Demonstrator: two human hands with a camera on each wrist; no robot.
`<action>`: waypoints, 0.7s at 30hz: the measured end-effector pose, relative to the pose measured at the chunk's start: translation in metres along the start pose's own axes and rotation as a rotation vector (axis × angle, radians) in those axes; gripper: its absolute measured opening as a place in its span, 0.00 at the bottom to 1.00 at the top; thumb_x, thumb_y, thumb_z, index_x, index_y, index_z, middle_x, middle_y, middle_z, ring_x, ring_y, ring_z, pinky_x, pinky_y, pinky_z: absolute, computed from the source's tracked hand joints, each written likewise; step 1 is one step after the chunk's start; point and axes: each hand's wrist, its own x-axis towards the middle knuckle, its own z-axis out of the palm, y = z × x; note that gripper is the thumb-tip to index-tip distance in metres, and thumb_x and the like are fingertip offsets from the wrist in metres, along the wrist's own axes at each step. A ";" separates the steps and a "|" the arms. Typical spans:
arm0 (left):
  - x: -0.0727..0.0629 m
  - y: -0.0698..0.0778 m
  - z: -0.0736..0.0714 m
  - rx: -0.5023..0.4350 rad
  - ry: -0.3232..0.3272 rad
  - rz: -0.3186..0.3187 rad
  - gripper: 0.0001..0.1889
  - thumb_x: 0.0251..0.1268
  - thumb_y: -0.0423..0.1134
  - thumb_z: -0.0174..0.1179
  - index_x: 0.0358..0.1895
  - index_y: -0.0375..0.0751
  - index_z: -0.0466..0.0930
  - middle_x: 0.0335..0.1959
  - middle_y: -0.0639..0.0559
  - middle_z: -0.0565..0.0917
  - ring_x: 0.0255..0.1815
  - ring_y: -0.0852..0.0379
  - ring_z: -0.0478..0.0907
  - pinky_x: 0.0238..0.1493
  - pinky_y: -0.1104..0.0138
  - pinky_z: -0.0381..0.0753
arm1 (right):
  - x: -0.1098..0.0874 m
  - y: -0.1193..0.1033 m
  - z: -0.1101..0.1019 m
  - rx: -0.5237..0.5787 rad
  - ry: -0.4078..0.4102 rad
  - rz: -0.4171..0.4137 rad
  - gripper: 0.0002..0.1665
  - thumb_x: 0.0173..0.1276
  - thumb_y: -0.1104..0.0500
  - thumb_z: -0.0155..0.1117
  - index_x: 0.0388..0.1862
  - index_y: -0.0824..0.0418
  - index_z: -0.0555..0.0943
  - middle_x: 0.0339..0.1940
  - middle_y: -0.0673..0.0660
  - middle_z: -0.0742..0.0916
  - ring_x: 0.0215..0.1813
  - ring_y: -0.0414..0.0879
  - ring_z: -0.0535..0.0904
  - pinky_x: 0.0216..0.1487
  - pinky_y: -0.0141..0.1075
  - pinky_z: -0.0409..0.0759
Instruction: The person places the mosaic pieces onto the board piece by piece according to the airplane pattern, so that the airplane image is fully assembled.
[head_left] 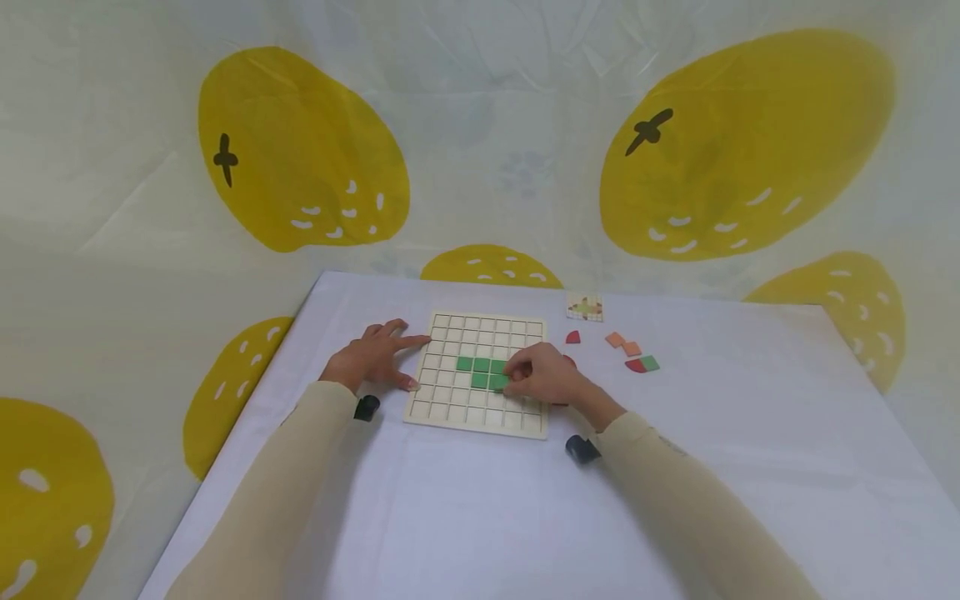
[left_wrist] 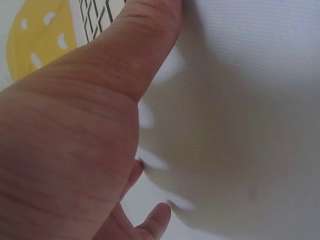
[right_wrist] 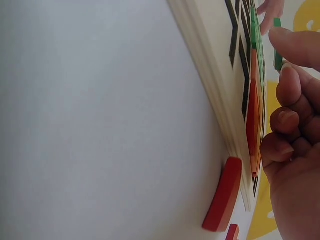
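A pale wooden grid board (head_left: 450, 408) lies on the white table, with several green square tiles (head_left: 482, 364) set in its middle. My right hand (head_left: 551, 375) is over the board's right side, pinching a green tile (right_wrist: 278, 45) between thumb and finger. Below that hand, the right wrist view shows an orange tile (right_wrist: 253, 67) and a red tile (right_wrist: 251, 117) on the board; the hand mostly hides them in the head view. My left hand (head_left: 372, 357) has its fingers spread, with the thumb and a fingertip at the board's left edge.
Right of the board lie a red quarter-round piece (head_left: 573, 337), orange squares (head_left: 632, 348), and a red piece (head_left: 636, 366) beside a green square (head_left: 651, 362). A small pattern card (head_left: 585, 307) is at the back. A red piece (right_wrist: 222, 195) lies beside the board's edge.
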 end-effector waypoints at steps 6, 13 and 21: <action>-0.001 0.000 0.001 -0.001 0.005 0.002 0.51 0.55 0.63 0.75 0.81 0.79 0.55 0.88 0.49 0.47 0.85 0.34 0.47 0.73 0.32 0.68 | 0.003 -0.003 0.006 0.005 -0.002 -0.005 0.11 0.61 0.58 0.79 0.42 0.56 0.91 0.26 0.49 0.82 0.34 0.43 0.76 0.36 0.31 0.74; 0.001 0.001 0.002 0.000 0.010 -0.006 0.51 0.55 0.62 0.75 0.81 0.79 0.55 0.88 0.49 0.48 0.85 0.34 0.47 0.74 0.31 0.67 | 0.007 -0.006 0.013 0.020 0.010 -0.024 0.10 0.60 0.60 0.80 0.41 0.56 0.91 0.24 0.49 0.82 0.33 0.43 0.77 0.37 0.32 0.75; 0.003 0.000 0.006 0.011 0.021 -0.013 0.51 0.54 0.63 0.76 0.81 0.80 0.55 0.88 0.49 0.48 0.85 0.35 0.48 0.74 0.31 0.67 | 0.011 -0.011 0.019 0.035 0.003 0.007 0.10 0.62 0.58 0.79 0.43 0.54 0.91 0.25 0.50 0.82 0.35 0.44 0.77 0.38 0.33 0.75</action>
